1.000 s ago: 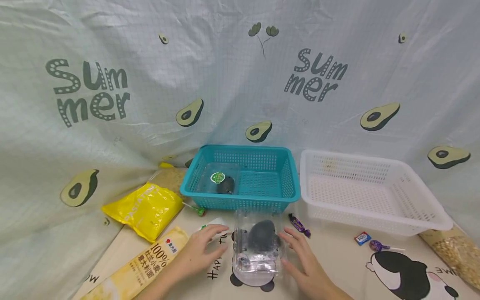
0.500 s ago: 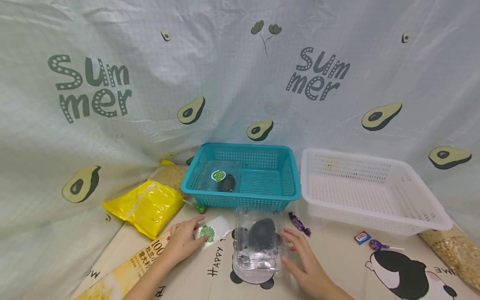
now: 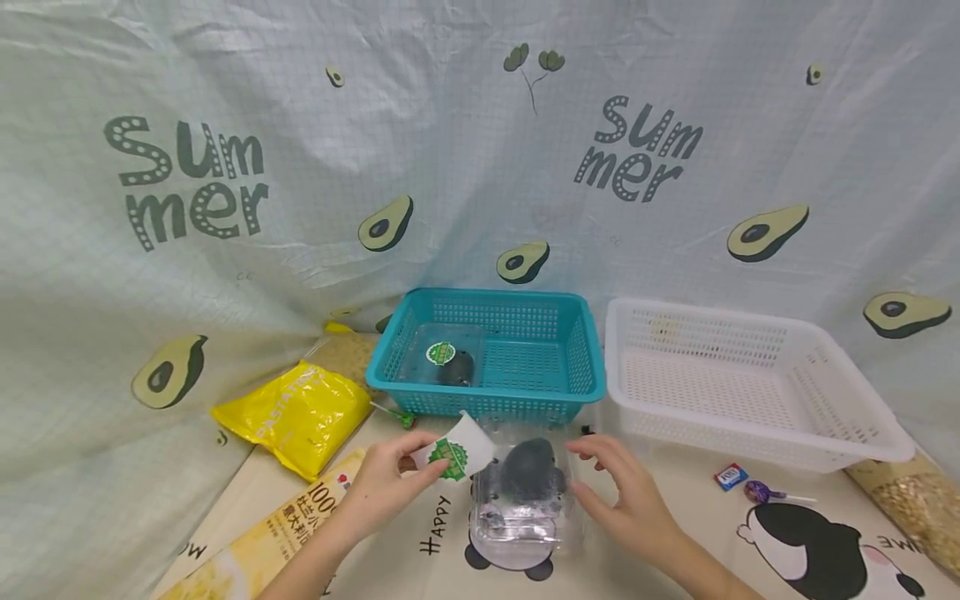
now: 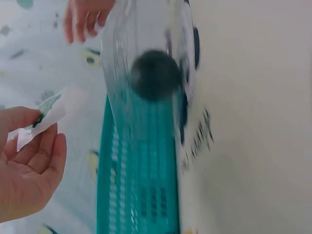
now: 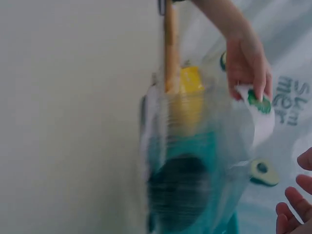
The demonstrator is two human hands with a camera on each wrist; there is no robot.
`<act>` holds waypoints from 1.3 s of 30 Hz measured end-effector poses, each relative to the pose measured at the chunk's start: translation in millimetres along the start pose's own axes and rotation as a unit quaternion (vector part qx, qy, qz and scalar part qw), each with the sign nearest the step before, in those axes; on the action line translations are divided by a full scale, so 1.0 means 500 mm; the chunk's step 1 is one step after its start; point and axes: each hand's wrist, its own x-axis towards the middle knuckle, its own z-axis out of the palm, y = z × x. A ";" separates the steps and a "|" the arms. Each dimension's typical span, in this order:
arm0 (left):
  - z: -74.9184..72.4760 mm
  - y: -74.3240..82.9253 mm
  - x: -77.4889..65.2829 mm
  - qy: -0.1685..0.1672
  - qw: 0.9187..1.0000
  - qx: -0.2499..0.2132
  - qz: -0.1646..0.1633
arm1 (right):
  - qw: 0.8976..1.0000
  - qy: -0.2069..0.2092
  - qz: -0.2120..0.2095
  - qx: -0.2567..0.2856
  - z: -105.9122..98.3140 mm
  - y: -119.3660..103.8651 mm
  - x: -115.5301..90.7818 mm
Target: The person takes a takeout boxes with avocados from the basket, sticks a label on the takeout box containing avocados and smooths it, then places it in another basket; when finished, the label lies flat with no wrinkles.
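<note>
A clear plastic clamshell box sits on the table between my hands, with a dark rounded object showing inside it. My left hand pinches a white sheet with a round green sticker between thumb and fingers, held above the table just left of the box. Beside the box's right edge is my right hand, its fingers loosely bent and apart with nothing between them. The left wrist view also shows the pinched sticker sheet; the clear box is blurred there.
Behind stand a teal basket, holding another clear box with a green sticker, and a white basket. Yellow pasta bags lie left. A small candy, a lollipop and a bag of grains lie right.
My left hand has picked the sticker sheet up from the table and brought it right, toward the box. My right hand has drawn slightly away from the box's side and risen a little.
</note>
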 end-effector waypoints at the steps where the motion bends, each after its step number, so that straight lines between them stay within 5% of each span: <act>1: 0.010 0.010 0.001 -0.012 1.000 -0.013 0.019 | 1.000 0.004 -0.016 0.009 0.001 -0.007 0.011; 5: 0.052 0.035 0.014 -0.039 0.997 -0.030 0.060 | 0.998 0.008 -0.052 0.039 0.014 -0.036 0.053; 13: 0.095 0.054 0.026 -0.060 0.993 -0.024 0.101 | 0.999 -0.016 0.000 0.039 0.038 -0.043 0.065; 18: 0.096 0.056 0.029 -0.075 0.992 -0.024 0.099 | 0.999 -0.014 0.010 0.046 0.043 -0.035 0.061; 25: 0.069 0.052 0.026 -0.027 0.996 -0.036 0.083 | 0.997 -0.015 0.058 0.054 0.043 -0.027 0.058; 39: 0.069 0.044 0.026 -0.020 0.996 -0.015 0.080 | 0.990 -0.039 0.110 0.082 0.038 -0.046 0.059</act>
